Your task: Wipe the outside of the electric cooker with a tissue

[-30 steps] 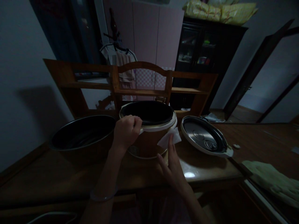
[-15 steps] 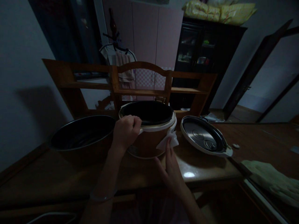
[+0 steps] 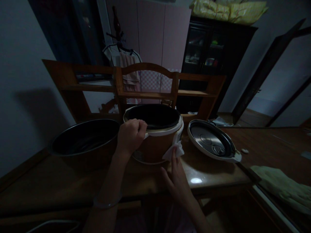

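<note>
- The rice cooker (image 3: 155,147) stands upright near the middle of the table (image 3: 199,170), between the dark pot (image 3: 85,139) and the round lid (image 3: 210,139). Its mouth faces up and its upright axis is vertical; a pale panel lies on its front right side.
- The white cloth (image 3: 179,149) rests against the cooker's lower right side, its long axis slanting from lower left to upper right.
- Right hand (image 3: 177,176): fingers extended, pointing away from the wearer, tips pressed flat on the cloth; thumb spread aside, without a clenched grasp.
- Left hand (image 3: 132,133): fingers clenched in a fist at the cooker's front left rim. A pale part of the cooker shows beside the fist; what the curled fingers enclose cannot be told.
- The lid lies with its metal underside up, its handle end pointing right and toward the wearer.
- Hidden or unclear: the surface beneath the cloth is covered; the cooker's dark interior shows no detail; the pot's outer wall merges with shadow; both forearms are cut off below.
</note>
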Available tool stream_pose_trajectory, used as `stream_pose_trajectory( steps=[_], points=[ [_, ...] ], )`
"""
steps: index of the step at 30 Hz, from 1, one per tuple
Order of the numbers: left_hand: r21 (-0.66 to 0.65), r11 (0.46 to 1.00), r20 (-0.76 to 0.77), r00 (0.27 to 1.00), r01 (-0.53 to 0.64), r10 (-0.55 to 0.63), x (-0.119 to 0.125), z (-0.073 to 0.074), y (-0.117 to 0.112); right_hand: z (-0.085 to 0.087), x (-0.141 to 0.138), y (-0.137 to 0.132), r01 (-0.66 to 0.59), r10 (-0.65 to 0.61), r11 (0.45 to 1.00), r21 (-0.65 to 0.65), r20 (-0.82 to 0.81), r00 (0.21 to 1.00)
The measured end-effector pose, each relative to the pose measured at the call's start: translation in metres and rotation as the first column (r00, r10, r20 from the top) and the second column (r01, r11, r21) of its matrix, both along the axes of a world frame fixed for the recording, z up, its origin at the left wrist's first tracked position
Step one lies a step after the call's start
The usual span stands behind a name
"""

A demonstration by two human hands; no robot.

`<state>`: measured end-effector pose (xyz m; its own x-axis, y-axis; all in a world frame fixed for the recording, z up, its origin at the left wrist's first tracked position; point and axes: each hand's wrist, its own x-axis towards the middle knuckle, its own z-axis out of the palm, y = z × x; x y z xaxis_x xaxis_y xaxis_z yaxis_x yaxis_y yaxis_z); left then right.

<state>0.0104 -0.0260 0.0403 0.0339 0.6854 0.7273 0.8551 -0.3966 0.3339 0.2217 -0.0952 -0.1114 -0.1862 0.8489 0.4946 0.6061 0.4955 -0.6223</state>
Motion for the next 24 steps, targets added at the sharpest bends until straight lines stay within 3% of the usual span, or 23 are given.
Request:
stream_pose_trajectory(
  steps=[24],
  points=[
    [-0.004,1.0,0.004,1.0,-0.001,0.001,0.0,-0.001,0.001,-0.019,0.001,-0.004,0.026,-0.025,1.0,-0.013,0.047,0.999]
  ],
)
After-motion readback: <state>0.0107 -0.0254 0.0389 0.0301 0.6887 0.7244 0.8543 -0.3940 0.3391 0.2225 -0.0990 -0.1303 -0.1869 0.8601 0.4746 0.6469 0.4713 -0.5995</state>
